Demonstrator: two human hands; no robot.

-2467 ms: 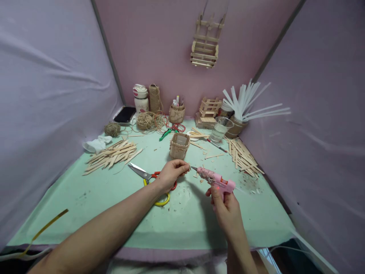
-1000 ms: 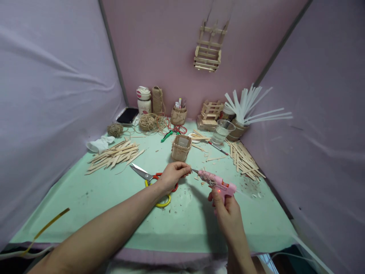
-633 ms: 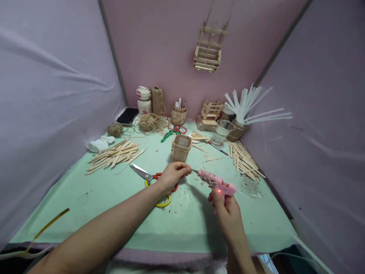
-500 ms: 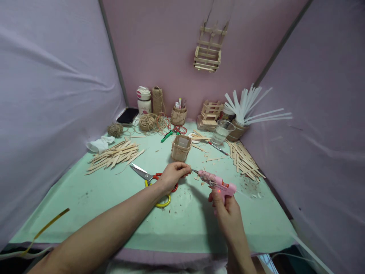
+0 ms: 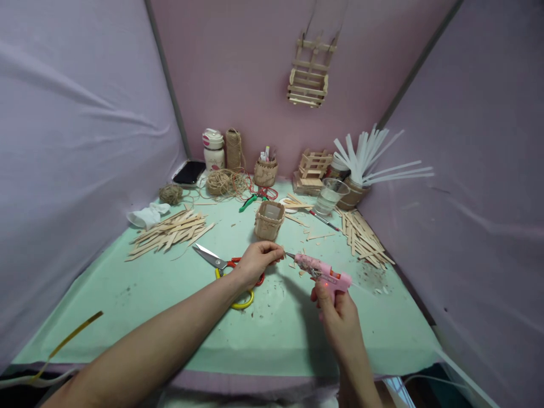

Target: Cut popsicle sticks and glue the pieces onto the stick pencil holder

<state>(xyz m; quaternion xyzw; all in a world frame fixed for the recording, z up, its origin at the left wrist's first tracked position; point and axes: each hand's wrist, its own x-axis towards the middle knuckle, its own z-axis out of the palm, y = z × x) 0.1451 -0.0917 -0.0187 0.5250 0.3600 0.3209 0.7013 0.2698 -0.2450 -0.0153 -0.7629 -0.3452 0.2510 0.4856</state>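
Note:
My right hand (image 5: 335,303) grips a pink glue gun (image 5: 321,271) with a small red light showing on its side. The gun's metal nozzle points left and sits right by the fingertips of my left hand (image 5: 261,260). Those fingertips are pinched together on a tiny piece that is too small to make out. Just beyond my left hand stands a small square basket (image 5: 270,220) made of wooden pieces with a braided rim. Scissors (image 5: 215,259) with red and yellow handles lie open under my left wrist, which partly covers the handles.
Wooden sticks (image 5: 170,233) are heaped at left, with another stick pile (image 5: 365,239) at right. A plastic cup of water (image 5: 329,197), green-handled pliers (image 5: 248,202) and tangled twine (image 5: 221,181) lie farther back. A wooden hanging rack (image 5: 309,79) is on the back wall.
Both hands and the glue gun hold nearly the same place. The whole view has shifted very slightly.

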